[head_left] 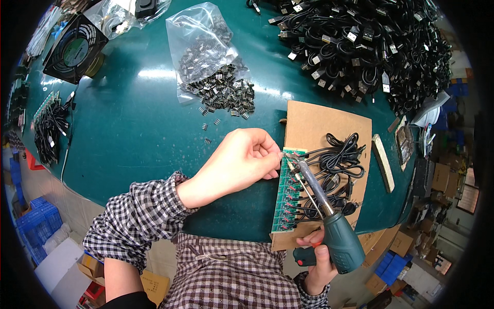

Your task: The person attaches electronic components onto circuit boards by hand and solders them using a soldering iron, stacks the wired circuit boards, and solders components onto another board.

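My right hand (320,257) is wrapped round the grip of a green soldering gun (342,244). Its long metal barrel slants up and to the left, bringing the tip to the top end of a green circuit board strip (286,203). At that same end my left hand (244,157) is closed in a pinch against the board's edge; whatever lies between its fingertips is too small to make out. Black cables (334,159) run from the right side of the strip and lie coiled on a brown cardboard sheet (324,118) beneath it.
Small black metal-pinned connectors (226,92) spill from a clear plastic bag (193,36) on the green table (128,123). A heap of black USB cables (360,46) fills the far right. At left are a fan (77,49) and wired boards (50,126); a pale bar (383,164) lies right.
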Motion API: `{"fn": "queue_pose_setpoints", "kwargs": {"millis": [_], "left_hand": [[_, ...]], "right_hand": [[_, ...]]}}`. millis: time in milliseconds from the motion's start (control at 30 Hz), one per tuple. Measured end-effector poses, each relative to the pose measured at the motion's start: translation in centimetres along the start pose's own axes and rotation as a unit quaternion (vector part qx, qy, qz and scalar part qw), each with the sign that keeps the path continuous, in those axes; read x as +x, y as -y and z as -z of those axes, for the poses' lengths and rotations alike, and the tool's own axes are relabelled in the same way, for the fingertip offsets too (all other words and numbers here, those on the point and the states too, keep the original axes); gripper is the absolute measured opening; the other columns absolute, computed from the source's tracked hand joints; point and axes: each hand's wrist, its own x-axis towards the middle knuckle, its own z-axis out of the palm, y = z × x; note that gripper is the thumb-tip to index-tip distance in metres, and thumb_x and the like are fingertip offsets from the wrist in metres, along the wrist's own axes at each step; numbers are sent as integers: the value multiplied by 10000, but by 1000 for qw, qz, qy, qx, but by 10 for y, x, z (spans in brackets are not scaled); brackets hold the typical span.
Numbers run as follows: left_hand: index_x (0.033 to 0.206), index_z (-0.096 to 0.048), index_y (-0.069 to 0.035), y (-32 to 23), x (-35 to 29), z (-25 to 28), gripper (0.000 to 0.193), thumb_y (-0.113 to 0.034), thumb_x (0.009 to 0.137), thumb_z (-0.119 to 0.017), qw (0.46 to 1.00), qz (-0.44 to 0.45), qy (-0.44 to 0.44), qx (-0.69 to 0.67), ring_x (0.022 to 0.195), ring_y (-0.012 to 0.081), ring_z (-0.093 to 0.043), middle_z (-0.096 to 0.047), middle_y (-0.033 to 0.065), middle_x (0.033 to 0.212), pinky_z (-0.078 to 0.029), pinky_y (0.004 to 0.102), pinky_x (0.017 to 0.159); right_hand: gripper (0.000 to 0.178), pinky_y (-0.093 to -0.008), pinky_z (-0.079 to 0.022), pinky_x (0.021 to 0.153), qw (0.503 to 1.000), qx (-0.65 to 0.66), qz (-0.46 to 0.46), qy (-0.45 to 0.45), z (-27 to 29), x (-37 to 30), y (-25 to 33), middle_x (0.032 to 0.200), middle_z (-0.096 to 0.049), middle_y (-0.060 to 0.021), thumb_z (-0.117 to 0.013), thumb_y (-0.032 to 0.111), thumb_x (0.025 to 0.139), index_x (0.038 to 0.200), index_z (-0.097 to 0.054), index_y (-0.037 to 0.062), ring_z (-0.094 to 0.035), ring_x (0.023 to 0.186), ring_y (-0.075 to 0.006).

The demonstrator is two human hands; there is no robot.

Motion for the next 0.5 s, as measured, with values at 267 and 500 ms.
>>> {"fn": "queue_pose_setpoints", "kwargs": {"millis": [267,500], "left_hand": [[877,-546,66,-1,0,0,168,-100,859,-564,1000,-5,-1,3,704,139,-627,-615,102,789,-540,235,641],[872,-548,65,-2,0,-1,167,-100,856,-569,1000,3,-4,15,701,136,-627,-616,98,785,-539,231,638]], "right_hand": [[472,-370,-557,636,999,2,-10,37,2,-2,1,771,-499,-105,-590,204,813,1119,-410,-108,-544,695,-196],[479,-367,-554,631,1000,-18,-16,16,8,-6,-7,753,-479,-95,-573,234,823,1106,-410,-117,-538,689,-196]]}}
